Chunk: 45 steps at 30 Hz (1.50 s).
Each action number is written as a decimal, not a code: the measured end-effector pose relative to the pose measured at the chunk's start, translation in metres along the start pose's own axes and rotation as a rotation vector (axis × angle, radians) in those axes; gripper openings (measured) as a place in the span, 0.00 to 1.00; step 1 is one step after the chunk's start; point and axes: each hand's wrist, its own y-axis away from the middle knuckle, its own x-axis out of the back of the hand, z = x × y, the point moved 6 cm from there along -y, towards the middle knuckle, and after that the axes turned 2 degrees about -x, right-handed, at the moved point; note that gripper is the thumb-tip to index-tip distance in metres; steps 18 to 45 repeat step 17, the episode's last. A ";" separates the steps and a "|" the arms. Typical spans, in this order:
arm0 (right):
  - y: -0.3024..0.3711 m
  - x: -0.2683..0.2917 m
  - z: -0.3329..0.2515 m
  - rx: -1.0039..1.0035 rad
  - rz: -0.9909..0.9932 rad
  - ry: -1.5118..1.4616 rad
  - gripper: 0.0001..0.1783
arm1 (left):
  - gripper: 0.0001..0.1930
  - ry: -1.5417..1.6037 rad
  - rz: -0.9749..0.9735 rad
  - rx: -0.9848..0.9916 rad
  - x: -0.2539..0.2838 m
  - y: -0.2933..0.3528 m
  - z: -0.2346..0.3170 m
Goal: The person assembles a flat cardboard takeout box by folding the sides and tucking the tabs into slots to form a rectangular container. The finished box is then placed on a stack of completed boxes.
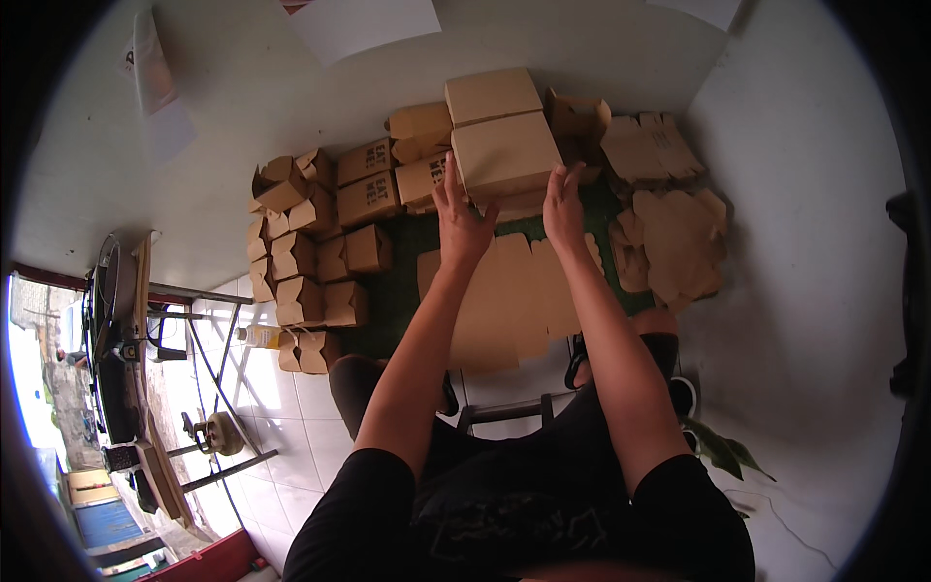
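Both my hands are raised at the near end of a closed brown cardboard box (pixel 504 150), which rests on top of other boxes. My left hand (pixel 464 221) is beside its near left corner, fingers stretched upward and thumb apart. At the near right corner is my right hand (pixel 563 206), its fingers extended along the side; whether either palm presses on the cardboard I cannot tell. Another closed box (pixel 493 95) lies just behind. Below my hands, flat unfolded cardboard sheets (pixel 499 296) lie on a green mat (pixel 412 247).
Several small folded boxes (pixel 296 254) are stacked at the left, with printed boxes (pixel 367 199) beside them. Flat cardboard blanks (pixel 679 242) are piled at the right. A metal-legged table (pixel 208 373) stands far left, and a plant (pixel 722 451) at lower right.
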 end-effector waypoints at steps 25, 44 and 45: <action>0.142 0.079 0.193 -0.388 -0.204 0.857 0.54 | 0.59 -0.639 -0.596 0.568 0.107 0.274 -0.113; 0.142 0.079 0.193 -0.388 -0.204 0.857 0.54 | 0.59 -0.639 -0.596 0.568 0.107 0.274 -0.113; 0.142 0.079 0.193 -0.388 -0.204 0.857 0.54 | 0.59 -0.639 -0.596 0.568 0.107 0.274 -0.113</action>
